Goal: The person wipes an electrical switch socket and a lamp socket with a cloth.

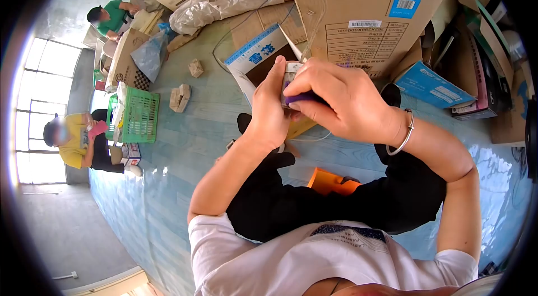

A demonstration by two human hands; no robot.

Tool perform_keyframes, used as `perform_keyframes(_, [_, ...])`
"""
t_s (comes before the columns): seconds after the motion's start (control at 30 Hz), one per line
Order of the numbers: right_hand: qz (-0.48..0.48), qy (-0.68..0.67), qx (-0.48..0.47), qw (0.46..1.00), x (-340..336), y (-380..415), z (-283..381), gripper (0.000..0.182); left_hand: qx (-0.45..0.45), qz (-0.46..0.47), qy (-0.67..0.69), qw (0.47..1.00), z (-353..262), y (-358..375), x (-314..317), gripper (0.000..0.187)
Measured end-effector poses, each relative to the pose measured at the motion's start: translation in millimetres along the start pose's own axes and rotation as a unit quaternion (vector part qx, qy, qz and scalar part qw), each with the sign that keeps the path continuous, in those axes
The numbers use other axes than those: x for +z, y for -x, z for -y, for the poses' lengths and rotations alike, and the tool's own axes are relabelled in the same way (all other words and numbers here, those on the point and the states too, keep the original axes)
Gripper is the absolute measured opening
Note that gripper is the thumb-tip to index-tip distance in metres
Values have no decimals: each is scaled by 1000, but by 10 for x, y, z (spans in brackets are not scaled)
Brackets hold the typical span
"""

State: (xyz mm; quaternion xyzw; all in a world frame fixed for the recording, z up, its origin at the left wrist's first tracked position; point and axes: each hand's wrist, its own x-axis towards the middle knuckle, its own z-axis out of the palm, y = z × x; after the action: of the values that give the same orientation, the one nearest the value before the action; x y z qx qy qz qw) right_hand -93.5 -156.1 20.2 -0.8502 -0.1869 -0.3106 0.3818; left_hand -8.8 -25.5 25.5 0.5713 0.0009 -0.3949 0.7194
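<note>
At the upper middle of the view, my left hand [269, 106] is wrapped round a small pale, roundish object [292, 72], with the thumb along its side. My right hand [336, 97] pinches a purple item [300, 98] against that object; its fingers partly cover both. A silver bangle circles my right wrist. Just behind my hands stands an open box [253, 61] with a white and blue flap. What the small object is cannot be made out.
Large cardboard boxes [358, 27] stand ahead, with a blue box [434, 84] at right. An orange item [330, 181] lies between my legs. Wooden blocks [179, 98] and a green crate [140, 115] are at left. Two people [73, 140] sit farther left, one in yellow, one in green.
</note>
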Motion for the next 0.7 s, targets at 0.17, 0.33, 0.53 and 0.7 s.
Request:
perform_keyframes(0.17, [-29, 29, 65, 997, 28, -29, -198, 21, 45, 122, -13, 991, 78, -109, -133, 41])
perform_keyframes(0.33, [7, 34, -11, 999, 39, -3, -60, 20, -5, -14, 16, 1000, 77, -93, -60, 40])
perform_keyframes(0.53, [3, 41, -19, 999, 1, 5, -87, 21, -28, -22, 23, 999, 44, -36, 37, 40])
perform_keyframes(0.7, [-37, 70, 17, 997, 3, -12, -296, 22, 33, 164, -14, 986, 103, -95, -154, 37])
